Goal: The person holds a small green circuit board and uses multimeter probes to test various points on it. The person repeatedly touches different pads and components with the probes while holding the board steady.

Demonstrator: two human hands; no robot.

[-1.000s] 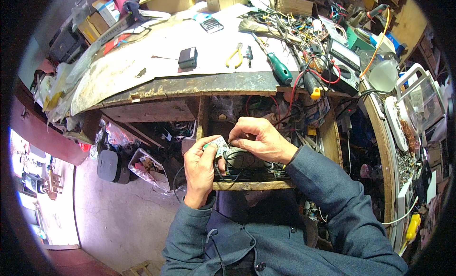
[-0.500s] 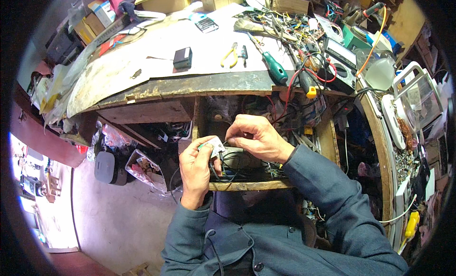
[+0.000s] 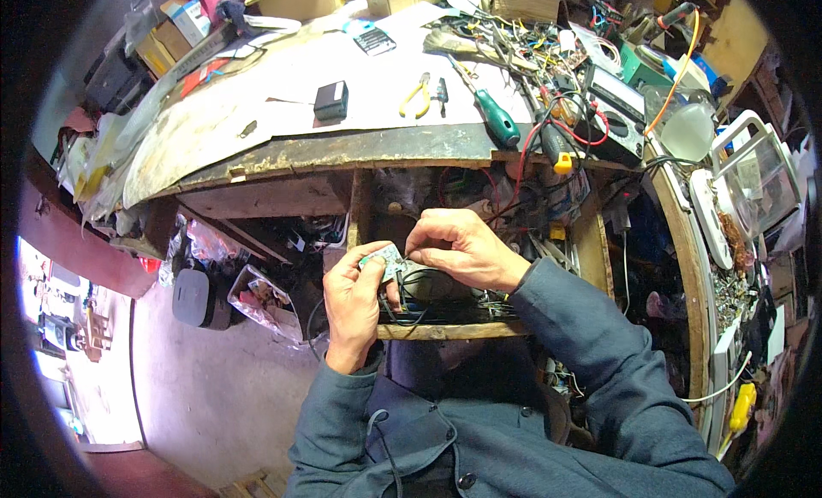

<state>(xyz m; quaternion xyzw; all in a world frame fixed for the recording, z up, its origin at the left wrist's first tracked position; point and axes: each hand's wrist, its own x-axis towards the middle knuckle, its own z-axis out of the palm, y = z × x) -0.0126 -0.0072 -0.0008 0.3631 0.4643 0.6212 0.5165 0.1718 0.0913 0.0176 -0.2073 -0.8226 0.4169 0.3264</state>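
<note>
Over the open drawer of the workbench, my left hand grips a small circuit board between thumb and fingers. A dark cable hangs from the board and loops below it. Beside the board's right edge, my right hand is closed in a pinch. What its fingertips hold, if anything, is too small to make out. Past the hands, on the bench top, lie a black box-shaped adapter, yellow-handled pliers and a green-handled screwdriver.
A multimeter with red and black leads sits at the bench's right, near a heap of wires. The wooden drawer front crosses just below my hands. A carton of scraps and a dark bin stand on the floor at left.
The circuit board has tilted slightly in my left hand, so its face looks greener. Both hands stay in nearly the same place.
</note>
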